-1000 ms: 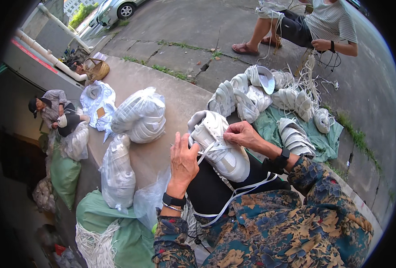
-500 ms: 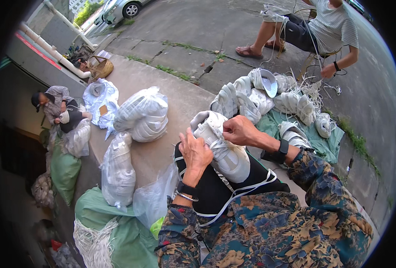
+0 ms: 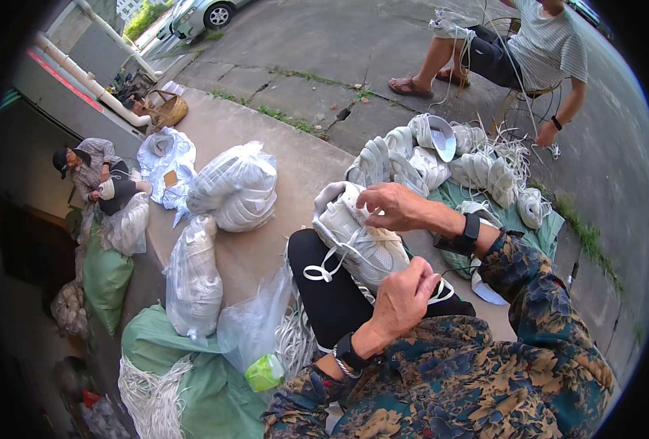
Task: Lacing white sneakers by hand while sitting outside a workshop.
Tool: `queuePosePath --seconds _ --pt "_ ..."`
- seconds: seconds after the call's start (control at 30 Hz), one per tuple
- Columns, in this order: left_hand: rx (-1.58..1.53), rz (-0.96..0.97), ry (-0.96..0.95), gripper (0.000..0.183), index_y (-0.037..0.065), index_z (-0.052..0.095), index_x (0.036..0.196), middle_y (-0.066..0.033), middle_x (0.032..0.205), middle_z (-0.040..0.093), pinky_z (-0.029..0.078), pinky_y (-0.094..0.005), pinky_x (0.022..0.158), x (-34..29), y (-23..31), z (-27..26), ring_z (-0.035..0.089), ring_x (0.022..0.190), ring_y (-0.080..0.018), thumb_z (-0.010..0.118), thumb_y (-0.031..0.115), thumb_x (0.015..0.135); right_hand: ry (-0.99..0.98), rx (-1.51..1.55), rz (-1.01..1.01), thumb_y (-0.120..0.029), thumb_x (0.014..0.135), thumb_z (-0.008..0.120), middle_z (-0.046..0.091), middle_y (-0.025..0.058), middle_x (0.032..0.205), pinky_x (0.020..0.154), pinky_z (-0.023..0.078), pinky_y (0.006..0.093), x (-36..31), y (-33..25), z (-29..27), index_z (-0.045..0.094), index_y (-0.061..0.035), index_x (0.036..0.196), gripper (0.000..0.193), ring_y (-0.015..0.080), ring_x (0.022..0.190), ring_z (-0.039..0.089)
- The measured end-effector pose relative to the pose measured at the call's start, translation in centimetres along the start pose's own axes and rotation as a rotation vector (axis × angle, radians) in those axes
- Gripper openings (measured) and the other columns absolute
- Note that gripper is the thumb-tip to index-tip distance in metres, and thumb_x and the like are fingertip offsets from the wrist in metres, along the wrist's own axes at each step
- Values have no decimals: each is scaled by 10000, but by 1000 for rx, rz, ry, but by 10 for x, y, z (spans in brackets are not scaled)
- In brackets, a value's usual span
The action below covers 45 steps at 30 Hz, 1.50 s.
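Note:
A white sneaker (image 3: 361,238) rests on my lap over black cloth, its heel opening away from me and its toe toward me. White shoelace (image 3: 324,272) loops off its left side. My right hand (image 3: 394,207) is over the sneaker's lacing, thumb and fingers bent together; what is between the fingertips is too small to make out. Close to the toe, my left hand (image 3: 401,301) is closed in a pinch, with white lace coming out beside its fingers. The hand hides part of the toe.
Several white sneakers (image 3: 375,164) lie on a green sheet (image 3: 551,230) ahead right. Bagged shoes (image 3: 236,186) stand at left, near a green sack (image 3: 214,395) with a bundle of laces (image 3: 152,388). Two people sit nearby, one (image 3: 551,51) far right, one (image 3: 94,172) far left.
My left hand has left the sneaker's side and come down right, to the toe. My right hand has shifted slightly up over the lacing. A lace loop now hangs on the sneaker's left.

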<state>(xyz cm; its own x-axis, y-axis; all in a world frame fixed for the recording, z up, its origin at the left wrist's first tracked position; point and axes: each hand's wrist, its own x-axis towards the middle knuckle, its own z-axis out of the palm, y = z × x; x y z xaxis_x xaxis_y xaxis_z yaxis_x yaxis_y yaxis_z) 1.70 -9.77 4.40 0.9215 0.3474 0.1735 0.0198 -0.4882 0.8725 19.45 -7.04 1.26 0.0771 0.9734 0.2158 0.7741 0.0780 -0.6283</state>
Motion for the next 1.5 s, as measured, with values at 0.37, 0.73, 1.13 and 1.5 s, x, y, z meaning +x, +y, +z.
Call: queuePosePath --seconds 0.37,0.73,1.13,1.5 --pt "-398 -574 436 116 -11 527 924 -58 627 574 335 -192 324 55 -76 -52 476 407 -79 523 30 816 -479 -384 -88 -50 673 606 612 118 815 617 447 418 29 -27 -36 546 -86 980 315 318 815 599" --pt "391 -413 73 143 25 607 845 -204 769 629 476 -419 696 72 -90 -60 620 788 -356 551 109 744 -186 -251 -312 -52 676 581 582 148 696 605 451 417 14 7 -22 530 -31 793 128 327 732 589" --pt "-308 -644 381 53 9 554 784 -10 541 520 331 -197 371 -33 -56 -129 460 436 -50 557 44 823 -105 514 -154 -191 766 645 650 108 883 727 473 332 36 -44 7 640 -4 901 231 203 825 616" --pt "-205 -329 388 107 -24 562 847 -77 657 625 444 -275 510 12 -66 -92 583 562 -139 567 82 835 -169 307 14 -128 741 635 615 86 729 581 443 315 29 -44 -13 632 -44 743 83 189 672 588"
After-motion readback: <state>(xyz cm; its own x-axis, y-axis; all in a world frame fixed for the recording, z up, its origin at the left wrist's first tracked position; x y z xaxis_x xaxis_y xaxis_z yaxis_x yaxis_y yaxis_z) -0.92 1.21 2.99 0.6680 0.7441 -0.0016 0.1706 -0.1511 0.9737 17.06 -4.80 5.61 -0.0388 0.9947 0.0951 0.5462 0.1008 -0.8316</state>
